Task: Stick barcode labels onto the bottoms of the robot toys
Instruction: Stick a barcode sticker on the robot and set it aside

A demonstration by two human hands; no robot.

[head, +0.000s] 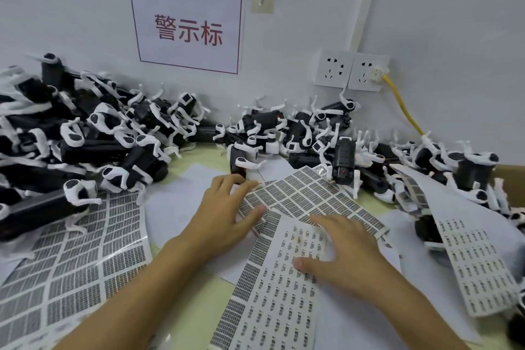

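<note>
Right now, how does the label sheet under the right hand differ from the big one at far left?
The sheet under the right hand carries small, widely spaced barcodes on white, with dense dark labels only along its left edge; the far-left sheet is packed with dense grey blocks throughout. The right hand rests flat on the first; toy robots lie on the far-left sheet's top edge. Both lie on the table, printed side up.

Wall sign (186, 27) reads "警示标" in red; label print illegible.

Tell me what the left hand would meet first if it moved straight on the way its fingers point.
Probably the black-and-white robot toy just beyond the left hand; the fingertips look almost at it already.
</note>
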